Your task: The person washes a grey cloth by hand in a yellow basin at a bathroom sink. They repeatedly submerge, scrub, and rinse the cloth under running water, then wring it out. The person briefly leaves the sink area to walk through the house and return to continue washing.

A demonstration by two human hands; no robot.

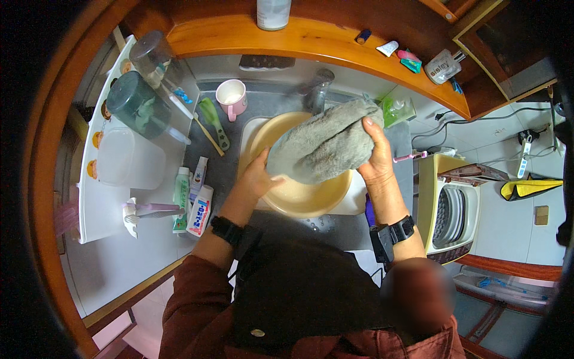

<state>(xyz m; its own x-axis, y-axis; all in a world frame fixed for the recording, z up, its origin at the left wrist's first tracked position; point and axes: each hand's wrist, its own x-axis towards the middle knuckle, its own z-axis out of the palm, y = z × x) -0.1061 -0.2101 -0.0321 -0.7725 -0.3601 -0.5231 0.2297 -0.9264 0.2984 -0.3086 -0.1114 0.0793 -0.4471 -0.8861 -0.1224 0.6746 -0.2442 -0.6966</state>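
A grey-green cloth, bunched into a long fold (327, 143), is held in the air between my hands. My left hand (260, 177) grips its lower left end, fingers partly hidden behind it. On its right side, my right hand (376, 150) has the thumb on top and the fingers out of sight beneath. Under the cloth, a yellow plastic basin (309, 208) sits in the white sink (358, 197); the cloth covers part of the basin. A metal faucet (320, 89) rises behind it.
Left of the sink stand a pink mug (232, 98), a green-handled brush (215, 123), a toothbrush (208, 134) and toothpaste tubes (181, 197). A white rack (105, 211) holds cups at the left. A wooden shelf (314, 40) runs above; a green bottle (397, 112) stands at the right.
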